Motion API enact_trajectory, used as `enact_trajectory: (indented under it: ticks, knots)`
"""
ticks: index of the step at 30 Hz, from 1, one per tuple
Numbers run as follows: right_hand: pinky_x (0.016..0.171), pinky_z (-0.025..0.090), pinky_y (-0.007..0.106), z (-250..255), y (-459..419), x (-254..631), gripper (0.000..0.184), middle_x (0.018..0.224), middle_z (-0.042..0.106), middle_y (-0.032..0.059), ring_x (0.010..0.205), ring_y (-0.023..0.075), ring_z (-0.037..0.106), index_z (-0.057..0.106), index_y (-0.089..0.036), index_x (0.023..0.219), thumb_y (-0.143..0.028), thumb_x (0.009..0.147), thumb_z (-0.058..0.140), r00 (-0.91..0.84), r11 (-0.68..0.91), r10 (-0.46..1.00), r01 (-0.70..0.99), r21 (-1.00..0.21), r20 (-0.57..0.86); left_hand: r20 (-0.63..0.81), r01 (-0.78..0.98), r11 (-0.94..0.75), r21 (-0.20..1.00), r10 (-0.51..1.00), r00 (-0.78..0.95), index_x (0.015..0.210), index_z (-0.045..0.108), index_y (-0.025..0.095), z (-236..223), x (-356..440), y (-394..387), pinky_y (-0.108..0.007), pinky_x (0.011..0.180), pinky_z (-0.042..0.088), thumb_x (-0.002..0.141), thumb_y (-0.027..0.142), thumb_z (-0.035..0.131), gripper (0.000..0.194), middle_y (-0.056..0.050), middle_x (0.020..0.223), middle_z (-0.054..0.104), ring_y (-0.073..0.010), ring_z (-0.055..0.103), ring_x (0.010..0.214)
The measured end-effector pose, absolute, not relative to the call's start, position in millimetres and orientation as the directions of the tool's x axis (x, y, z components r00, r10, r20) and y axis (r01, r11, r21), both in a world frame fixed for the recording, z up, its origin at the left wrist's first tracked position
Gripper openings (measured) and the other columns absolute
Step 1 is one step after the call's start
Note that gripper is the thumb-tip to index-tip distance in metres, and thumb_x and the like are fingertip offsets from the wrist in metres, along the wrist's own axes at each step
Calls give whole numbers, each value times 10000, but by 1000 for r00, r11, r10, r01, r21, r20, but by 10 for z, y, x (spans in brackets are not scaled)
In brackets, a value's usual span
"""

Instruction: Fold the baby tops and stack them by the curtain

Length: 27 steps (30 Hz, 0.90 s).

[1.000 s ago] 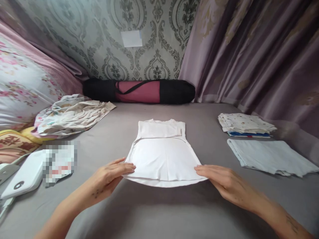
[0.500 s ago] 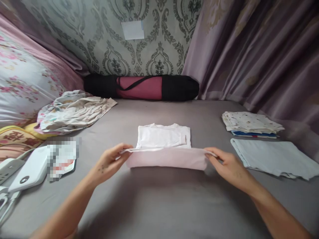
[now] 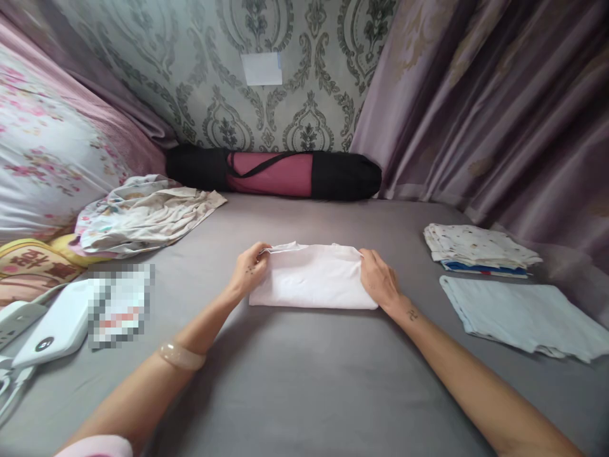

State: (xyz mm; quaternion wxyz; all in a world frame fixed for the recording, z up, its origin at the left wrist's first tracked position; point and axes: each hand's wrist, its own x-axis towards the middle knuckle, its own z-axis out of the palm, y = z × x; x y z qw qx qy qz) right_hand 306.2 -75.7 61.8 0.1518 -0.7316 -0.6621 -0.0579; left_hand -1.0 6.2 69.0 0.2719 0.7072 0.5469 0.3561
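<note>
A pale pink-white shirt [image 3: 314, 279] lies folded on the grey bed sheet [image 3: 304, 381], its lower part turned up over the top. At the shirt's far left corner my left hand [image 3: 250, 270] is closed, pinching the edge between thumb and fingers. The far right corner is gripped by my right hand [image 3: 379, 279], fingers bent over the cloth, the thumb hidden. A bit of the neckline shows along the far edge.
On the right lie a stack of folded clothes [image 3: 480, 246] and a folded light blue garment [image 3: 518, 314]. Crumpled clothes [image 3: 157, 216], a white power bank [image 3: 59, 324] and a power strip [image 3: 16, 324] sit left. A black and red long bag [image 3: 271, 174] lies along the wall.
Both hands have moved away from me and closer together, carrying the raised hem over onto the shirt's top part. The shirt's upper part is now mostly covered.
</note>
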Motion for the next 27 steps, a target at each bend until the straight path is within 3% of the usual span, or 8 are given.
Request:
enact_trajectory:
  ticks: [5, 12, 15, 20, 25, 27]
  knots:
    - [726, 427, 302, 601, -661, 3153, 362, 1169, 625, 135, 883, 236, 641, 515, -172, 1257, -155, 976, 287, 104, -84, 982, 988, -128, 157, 185, 595, -251, 764, 968, 171, 921, 664, 157, 608, 11, 210, -245, 596, 380, 748, 257, 411, 323, 0, 667, 578, -149, 512, 626]
    - [754, 417, 299, 528, -496, 3175, 330, 1130, 655, 155, 966, 255, 638, 500, -151, 1250, -265, 1006, 308, 236, -199, 962, 951, -235, 140, 188, 618, -226, 753, 974, 126, 948, 661, 175, 520, 97, 382, -260, 680, 418, 785, 246, 417, 302, -23, 757, 645, -172, 576, 726]
    - [772, 418, 285, 505, -402, 3208, 307, 1101, 669, 150, 982, 242, 636, 531, -141, 1209, -283, 992, 367, 284, -239, 953, 922, -305, 111, 144, 637, -136, 759, 989, 40, 1005, 632, 168, 485, 130, 431, -267, 714, 429, 794, 271, 475, 282, -37, 807, 661, -179, 595, 768]
    - [787, 428, 265, 502, -310, 3250, 321, 1044, 699, 136, 981, 225, 647, 594, -120, 1125, -329, 980, 397, 401, -357, 916, 833, -423, 15, 96, 612, -25, 791, 992, -83, 1148, 543, 153, 423, 128, 432, -282, 737, 449, 821, 388, 545, 403, -33, 796, 649, -179, 607, 759]
    - [768, 451, 294, 497, -301, 3193, 315, 1029, 701, 159, 967, 240, 662, 621, -139, 1097, -281, 983, 364, 419, -374, 907, 847, -378, 42, 141, 630, -106, 769, 990, -6, 1149, 549, 178, 381, 112, 434, -307, 790, 452, 847, 315, 498, 336, -56, 866, 663, -181, 614, 807]
    - [751, 468, 289, 511, -311, 3221, 296, 1029, 701, 160, 949, 232, 666, 616, -128, 1111, -274, 970, 401, 414, -353, 909, 828, -435, 52, 123, 602, -83, 794, 992, -25, 1141, 550, 167, 406, 84, 417, -314, 789, 463, 826, 363, 533, 371, -71, 900, 667, -187, 623, 826]
